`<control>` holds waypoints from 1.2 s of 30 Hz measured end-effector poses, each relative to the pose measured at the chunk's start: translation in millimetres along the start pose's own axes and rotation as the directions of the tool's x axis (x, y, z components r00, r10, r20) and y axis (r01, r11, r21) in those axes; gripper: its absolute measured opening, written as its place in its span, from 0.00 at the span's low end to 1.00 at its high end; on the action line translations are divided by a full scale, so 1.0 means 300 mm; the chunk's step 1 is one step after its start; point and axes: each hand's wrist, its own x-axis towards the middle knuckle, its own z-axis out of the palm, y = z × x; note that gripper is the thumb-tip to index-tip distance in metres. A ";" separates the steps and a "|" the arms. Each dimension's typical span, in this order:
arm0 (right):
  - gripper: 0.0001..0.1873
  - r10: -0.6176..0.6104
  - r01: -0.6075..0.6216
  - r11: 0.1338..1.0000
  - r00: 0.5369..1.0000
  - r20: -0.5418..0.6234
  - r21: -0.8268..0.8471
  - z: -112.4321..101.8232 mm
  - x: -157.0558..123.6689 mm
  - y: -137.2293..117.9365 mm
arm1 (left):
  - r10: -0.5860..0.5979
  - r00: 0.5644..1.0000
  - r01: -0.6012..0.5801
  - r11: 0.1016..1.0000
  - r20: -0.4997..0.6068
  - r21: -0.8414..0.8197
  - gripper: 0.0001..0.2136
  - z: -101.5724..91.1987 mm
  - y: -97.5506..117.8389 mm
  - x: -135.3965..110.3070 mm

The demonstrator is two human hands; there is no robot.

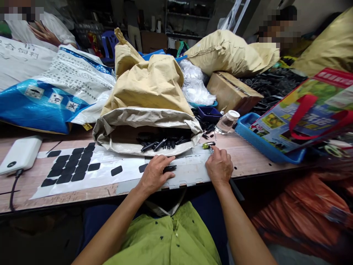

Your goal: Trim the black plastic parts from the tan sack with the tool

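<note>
My left hand (154, 173) rests on a grey flat panel (187, 171) at the bench's front edge, its fingers closed over a small black plastic part (169, 168). My right hand (219, 165) is closed around a tool with a yellow-green tip (207, 145), probably a screwdriver, whose point sits at the panel's far right corner. Just behind the panel a tan paper sack (149, 95) lies open with several black parts (162, 142) spilling from its mouth.
A white sheet with several black pads (74, 165) lies left, next to a white power bank (20, 154). A clear jar (226, 121), blue tray (264, 145), printed bag (311, 106) and cardboard box (231, 92) stand right. Two other people sit behind the sacks.
</note>
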 end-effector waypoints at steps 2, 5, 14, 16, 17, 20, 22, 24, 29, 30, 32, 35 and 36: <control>0.18 0.000 0.000 1.000 1.000 -0.001 0.000 0.000 -0.002 -0.004 | -0.026 0.999 0.025 1.000 -0.048 -0.010 0.26 -0.012 -0.003 -0.027; 0.18 0.006 -0.006 1.000 1.000 0.000 0.004 0.000 -0.006 -0.007 | -0.078 0.990 0.076 0.997 -0.119 -0.028 0.22 -0.019 -0.011 -0.060; 0.21 0.155 -0.204 0.901 0.976 0.156 0.382 -0.081 0.045 0.056 | -0.130 0.985 0.125 0.991 -0.109 -0.057 0.06 -0.014 -0.037 -0.045; 0.21 0.184 -0.238 0.816 0.971 0.155 0.527 -0.133 0.021 0.044 | -0.158 0.982 0.153 0.987 -0.105 -0.055 0.07 -0.011 -0.028 -0.035; 0.21 0.175 -0.248 0.758 0.968 0.178 0.604 -0.160 -0.001 0.028 | -0.179 0.978 0.174 0.983 -0.105 -0.055 0.08 -0.009 -0.023 -0.030; 0.21 0.061 -0.295 0.567 0.946 0.318 0.769 -0.229 -0.092 -0.047 | -0.237 0.966 0.232 0.971 -0.103 -0.051 0.08 -0.003 -0.008 -0.017; 0.21 -0.052 -0.303 0.491 0.926 0.375 0.817 -0.254 -0.155 -0.107 | -0.247 0.964 0.243 0.969 -0.101 -0.047 0.08 0.000 -0.005 -0.011; 0.20 -0.138 -0.278 0.469 0.914 0.380 0.838 -0.263 -0.203 -0.161 | -0.238 0.966 0.234 0.971 -0.102 -0.051 0.08 0.001 -0.006 -0.009; 0.18 -0.268 -0.122 0.500 0.920 0.287 0.857 -0.260 -0.238 -0.241 | -0.219 0.968 0.214 0.975 -0.118 -0.060 0.09 0.005 -0.015 -0.012; 0.17 -0.285 -0.087 0.509 0.922 0.263 0.857 -0.262 -0.237 -0.249 | -0.216 0.969 0.209 0.976 -0.122 -0.060 0.09 0.005 -0.016 -0.013; 0.17 -0.312 -0.016 0.525 0.927 0.210 0.851 -0.269 -0.236 -0.261 | -0.209 0.969 0.202 0.977 -0.129 -0.066 0.10 0.004 -0.017 -0.014; 0.18 -0.339 0.086 0.537 0.933 0.121 0.839 -0.278 -0.246 -0.275 | -0.206 0.970 0.198 0.977 -0.129 -0.076 0.09 0.002 -0.016 -0.013; 0.18 -0.347 0.114 0.542 0.933 0.098 0.832 -0.278 -0.251 -0.279 | -0.206 0.970 0.197 0.977 -0.127 -0.076 0.09 0.001 -0.015 -0.013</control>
